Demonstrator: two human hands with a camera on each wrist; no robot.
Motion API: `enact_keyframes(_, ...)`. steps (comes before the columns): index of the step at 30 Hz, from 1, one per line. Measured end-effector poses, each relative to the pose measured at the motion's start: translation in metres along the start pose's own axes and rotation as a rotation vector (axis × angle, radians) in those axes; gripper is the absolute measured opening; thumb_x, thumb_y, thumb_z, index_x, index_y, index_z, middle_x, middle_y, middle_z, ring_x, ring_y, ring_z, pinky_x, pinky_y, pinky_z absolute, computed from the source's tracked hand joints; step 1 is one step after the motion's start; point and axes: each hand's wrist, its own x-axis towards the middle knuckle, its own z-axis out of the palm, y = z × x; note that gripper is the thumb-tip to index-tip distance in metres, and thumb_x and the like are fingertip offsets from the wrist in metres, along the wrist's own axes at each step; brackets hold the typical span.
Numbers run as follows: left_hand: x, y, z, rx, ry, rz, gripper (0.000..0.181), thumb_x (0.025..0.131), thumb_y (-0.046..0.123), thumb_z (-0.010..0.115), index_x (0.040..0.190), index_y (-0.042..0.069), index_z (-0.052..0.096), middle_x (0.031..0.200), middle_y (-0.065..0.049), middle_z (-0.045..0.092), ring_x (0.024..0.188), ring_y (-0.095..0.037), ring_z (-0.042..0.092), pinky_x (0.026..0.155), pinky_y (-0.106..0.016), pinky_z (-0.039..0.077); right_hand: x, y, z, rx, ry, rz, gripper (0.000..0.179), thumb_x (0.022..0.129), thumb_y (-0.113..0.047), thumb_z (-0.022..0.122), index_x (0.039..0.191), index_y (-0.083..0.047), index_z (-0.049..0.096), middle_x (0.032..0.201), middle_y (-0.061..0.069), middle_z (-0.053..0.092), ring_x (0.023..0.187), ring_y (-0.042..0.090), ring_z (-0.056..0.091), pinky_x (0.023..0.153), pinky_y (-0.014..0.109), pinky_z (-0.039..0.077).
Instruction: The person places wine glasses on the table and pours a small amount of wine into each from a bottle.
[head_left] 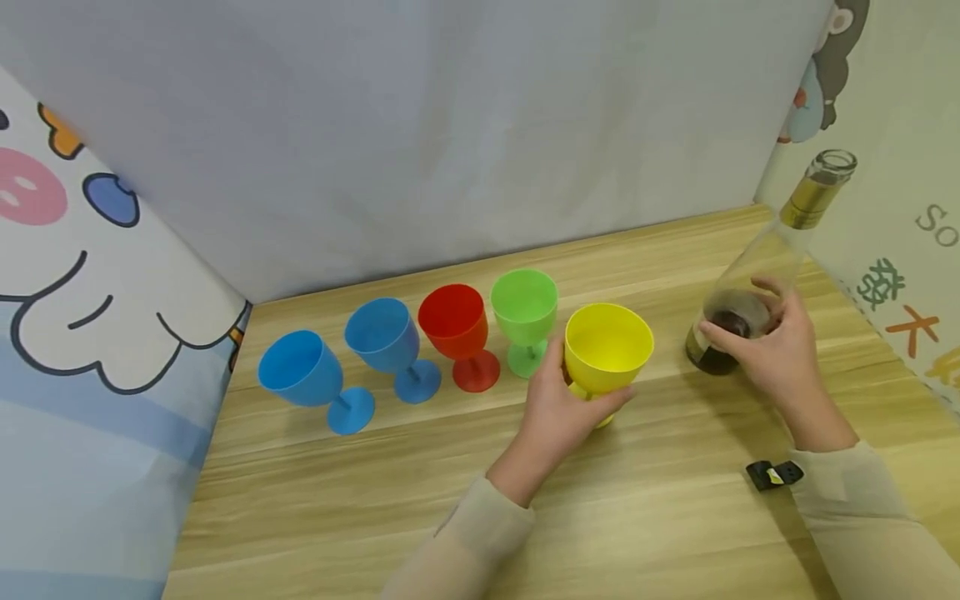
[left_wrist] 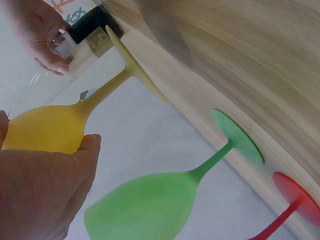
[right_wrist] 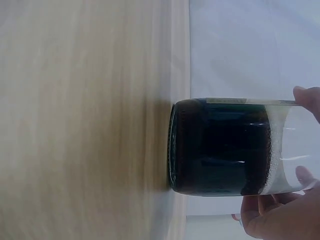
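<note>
My left hand [head_left: 553, 412] grips the bowl of a yellow plastic goblet [head_left: 609, 350] from the near left side. In the left wrist view, the yellow goblet's foot [left_wrist: 136, 66] hangs a little above the table. Fingers and thumb of my right hand [head_left: 783, 358] are around the body of a clear glass wine bottle [head_left: 810, 200] with a gold neck band. Dark liquid [right_wrist: 225, 147] with froth on top fills its lower part. The bottle is upright, its base at the tabletop. Closest to my left hand stands a green goblet [head_left: 525, 304].
Left of the green goblet stand a red goblet [head_left: 453, 321] and two blue goblets, one [head_left: 382, 335] beside the red and the other [head_left: 302, 368] farthest left. A small black object [head_left: 774, 475] is by the right sleeve. Walls border the wooden table [head_left: 337, 517] behind and at both sides.
</note>
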Motion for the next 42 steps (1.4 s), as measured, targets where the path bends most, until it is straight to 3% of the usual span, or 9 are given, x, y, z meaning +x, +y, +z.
enact_keyframes(7,-0.006,-0.001,-0.008,-0.019,-0.016,0.011,0.085,0.074,0.014,0.094,0.144,0.027,0.047,0.13,0.013,0.058,0.117,-0.009,0.056,0.102,-0.038,0.046,-0.005,0.001,0.003,0.005,0.037,-0.037,0.085,0.08,-0.019,0.089,0.148,-0.006,0.04,0.139,0.022,0.054,0.09,0.02,0.043,0.066,0.021,0.037)
enact_keyframes(12,-0.009,-0.001,-0.013,0.017,-0.01,-0.007,0.085,0.074,0.018,0.094,0.145,0.023,0.047,0.13,0.014,0.058,0.116,-0.008,0.056,0.102,-0.037,0.046,-0.008,-0.001,0.005,0.001,0.032,-0.064,0.083,0.08,-0.017,0.089,0.146,-0.006,0.041,0.138,0.022,0.054,0.088,0.021,0.042,0.066,0.023,0.036)
enact_keyframes(20,-0.014,-0.002,-0.021,0.048,-0.004,-0.032,0.085,0.074,0.017,0.094,0.145,0.021,0.047,0.13,0.013,0.058,0.118,-0.009,0.056,0.102,-0.035,0.046,-0.013,-0.006,0.001,-0.005,0.008,-0.066,0.082,0.082,-0.017,0.087,0.148,-0.007,0.039,0.143,0.02,0.05,0.102,0.021,0.042,0.066,0.023,0.036)
enact_keyframes(27,-0.015,-0.002,-0.026,0.059,-0.002,-0.003,0.085,0.073,0.017,0.095,0.144,0.02,0.048,0.13,0.013,0.058,0.117,-0.01,0.056,0.102,-0.038,0.046,-0.02,-0.017,-0.003,-0.056,-0.019,-0.088,0.082,0.083,-0.019,0.086,0.148,-0.007,0.038,0.147,0.023,0.047,0.087,0.023,0.035,0.061,0.028,0.032)
enact_keyframes(30,-0.015,0.0,-0.029,0.067,0.001,-0.002,0.085,0.073,0.018,0.094,0.144,0.019,0.047,0.13,0.013,0.057,0.117,-0.009,0.056,0.102,-0.037,0.046,-0.023,-0.023,-0.004,-0.058,-0.008,-0.111,0.08,0.082,-0.017,0.087,0.146,-0.009,0.041,0.143,0.019,0.051,0.09,0.022,0.036,0.062,0.029,0.031)
enact_keyframes(36,-0.018,0.004,-0.034,0.079,0.0,-0.021,0.085,0.074,0.02,0.094,0.145,0.021,0.046,0.13,0.015,0.056,0.116,-0.008,0.055,0.101,-0.036,0.047,-0.026,-0.028,-0.009,-0.051,-0.002,-0.124,0.079,0.079,-0.014,0.089,0.144,-0.015,0.044,0.136,0.006,0.056,0.121,0.024,0.044,0.082,0.026,0.036)
enact_keyframes(39,-0.019,0.004,-0.036,0.078,-0.003,-0.022,0.085,0.074,0.019,0.094,0.145,0.021,0.047,0.13,0.015,0.056,0.115,-0.009,0.055,0.1,-0.036,0.047,-0.027,-0.03,-0.011,-0.053,-0.011,-0.136,0.083,0.076,-0.011,0.091,0.144,-0.014,0.043,0.136,0.008,0.055,0.131,0.031,0.042,0.099,0.038,0.036)
enact_keyframes(42,-0.021,0.004,-0.039,0.081,-0.004,-0.011,0.084,0.074,0.019,0.094,0.145,0.021,0.047,0.13,0.014,0.055,0.115,-0.01,0.055,0.1,-0.037,0.047,-0.027,-0.031,-0.013,-0.068,-0.02,-0.156,0.086,0.075,-0.009,0.091,0.145,-0.01,0.041,0.136,0.014,0.052,0.13,0.038,0.042,0.102,0.057,0.033)
